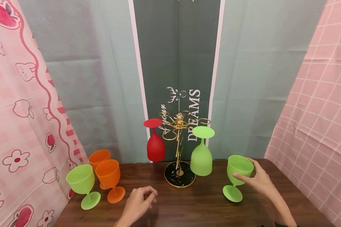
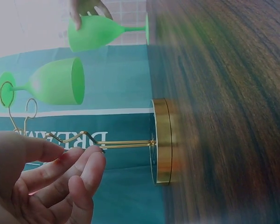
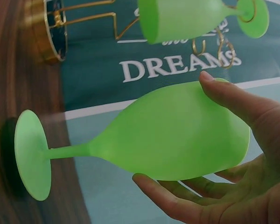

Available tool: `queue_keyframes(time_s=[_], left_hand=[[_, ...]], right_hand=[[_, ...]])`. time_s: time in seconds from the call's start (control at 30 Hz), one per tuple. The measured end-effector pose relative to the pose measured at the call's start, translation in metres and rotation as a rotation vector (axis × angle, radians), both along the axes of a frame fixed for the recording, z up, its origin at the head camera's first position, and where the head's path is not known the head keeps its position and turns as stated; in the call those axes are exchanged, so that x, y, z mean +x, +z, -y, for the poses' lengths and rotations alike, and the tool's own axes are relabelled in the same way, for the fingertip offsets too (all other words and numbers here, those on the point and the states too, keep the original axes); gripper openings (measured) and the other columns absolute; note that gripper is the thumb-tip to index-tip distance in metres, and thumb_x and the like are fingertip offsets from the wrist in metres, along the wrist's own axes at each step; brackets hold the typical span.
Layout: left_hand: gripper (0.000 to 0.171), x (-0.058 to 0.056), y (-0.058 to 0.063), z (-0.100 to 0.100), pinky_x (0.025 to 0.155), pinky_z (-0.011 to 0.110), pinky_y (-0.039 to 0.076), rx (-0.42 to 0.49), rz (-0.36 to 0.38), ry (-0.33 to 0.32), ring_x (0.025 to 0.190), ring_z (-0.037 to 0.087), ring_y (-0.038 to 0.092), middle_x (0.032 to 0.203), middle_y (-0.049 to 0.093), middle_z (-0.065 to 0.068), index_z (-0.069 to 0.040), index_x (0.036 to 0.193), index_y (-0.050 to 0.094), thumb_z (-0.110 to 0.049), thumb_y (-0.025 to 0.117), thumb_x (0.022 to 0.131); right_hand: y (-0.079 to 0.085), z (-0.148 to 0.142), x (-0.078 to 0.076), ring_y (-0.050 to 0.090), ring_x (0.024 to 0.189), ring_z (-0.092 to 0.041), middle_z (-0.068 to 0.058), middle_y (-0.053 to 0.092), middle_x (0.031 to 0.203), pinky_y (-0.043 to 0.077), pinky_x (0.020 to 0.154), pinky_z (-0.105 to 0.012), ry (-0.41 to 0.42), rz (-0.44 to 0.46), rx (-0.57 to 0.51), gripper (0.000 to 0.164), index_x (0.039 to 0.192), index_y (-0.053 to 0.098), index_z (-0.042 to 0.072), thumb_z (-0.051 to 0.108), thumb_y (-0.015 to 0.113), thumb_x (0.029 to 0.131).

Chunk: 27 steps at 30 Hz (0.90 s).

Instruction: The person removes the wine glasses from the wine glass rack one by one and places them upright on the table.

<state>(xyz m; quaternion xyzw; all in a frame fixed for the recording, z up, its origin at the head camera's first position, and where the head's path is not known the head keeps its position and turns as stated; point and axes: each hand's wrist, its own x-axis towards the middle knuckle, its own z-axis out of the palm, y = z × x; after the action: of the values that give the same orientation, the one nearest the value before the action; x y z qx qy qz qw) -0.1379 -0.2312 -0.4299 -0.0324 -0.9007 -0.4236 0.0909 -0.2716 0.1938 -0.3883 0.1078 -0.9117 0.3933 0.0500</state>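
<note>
- Far left: upright green goblet (image 1: 80,180), two orange goblets (image 1: 108,174) beside it, on table (image 1: 198,205);
- Left hand (image 1: 138,201): fingers loosely bent, nothing held;
- Gold rack (image 1: 185,180): red goblet (image 1: 155,147) hung inverted on left, second green goblet (image 1: 201,159) on right;
- Third green goblet (image 1: 239,165): right of rack, long axis near vertical, bowl up; can't tell if foot touches table;
- Right hand (image 1: 259,181): nearer hand; thumb and fingers pinch that bowl from its right
</note>
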Motion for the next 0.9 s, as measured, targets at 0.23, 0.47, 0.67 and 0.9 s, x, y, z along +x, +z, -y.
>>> queue_keyframes(time_s=[0.23,0.47,0.67,0.9], left_hand=[[0.015,0.000,-0.001,0.000,0.052,0.022,0.045,-0.014,0.006,-0.005,0.051,0.007,0.061,0.073,0.074,0.000,-0.016,0.090,0.076,-0.024,0.066,0.099],[0.015,0.000,-0.003,0.000,0.052,0.021,0.043,-0.025,-0.006,0.000,0.050,0.005,0.061,0.072,0.073,-0.002,-0.018,0.089,0.075,-0.024,0.066,0.099],[0.016,-0.001,-0.005,0.000,0.054,0.021,0.044,-0.023,-0.015,-0.009,0.050,0.006,0.062,0.071,0.073,-0.002,-0.018,0.089,0.075,-0.027,0.066,0.099],[0.019,-0.003,-0.007,-0.001,0.055,0.020,0.046,-0.013,-0.018,-0.029,0.051,0.008,0.063,0.072,0.074,0.000,-0.016,0.089,0.076,-0.028,0.066,0.100]], right_hand=[[-0.012,-0.003,-0.010,0.058,0.117,-0.049,-0.035,0.058,0.129,0.050,0.089,-0.053,-0.022,-0.001,0.009,0.099,0.153,0.028,-0.005,0.041,0.083,0.084],[-0.018,-0.004,-0.019,0.052,0.123,-0.055,-0.038,0.049,0.138,0.047,0.093,-0.062,-0.103,0.018,0.008,0.104,0.157,0.022,-0.003,0.044,0.080,0.085],[-0.027,0.000,-0.022,0.045,0.129,-0.058,-0.038,0.043,0.145,0.042,0.098,-0.069,-0.187,0.000,-0.059,0.106,0.160,0.019,0.001,0.043,0.081,0.085],[-0.042,0.001,-0.024,0.049,0.127,-0.052,-0.034,0.048,0.142,0.044,0.096,-0.065,-0.251,-0.050,-0.145,0.102,0.160,0.020,0.003,0.041,0.081,0.086]])
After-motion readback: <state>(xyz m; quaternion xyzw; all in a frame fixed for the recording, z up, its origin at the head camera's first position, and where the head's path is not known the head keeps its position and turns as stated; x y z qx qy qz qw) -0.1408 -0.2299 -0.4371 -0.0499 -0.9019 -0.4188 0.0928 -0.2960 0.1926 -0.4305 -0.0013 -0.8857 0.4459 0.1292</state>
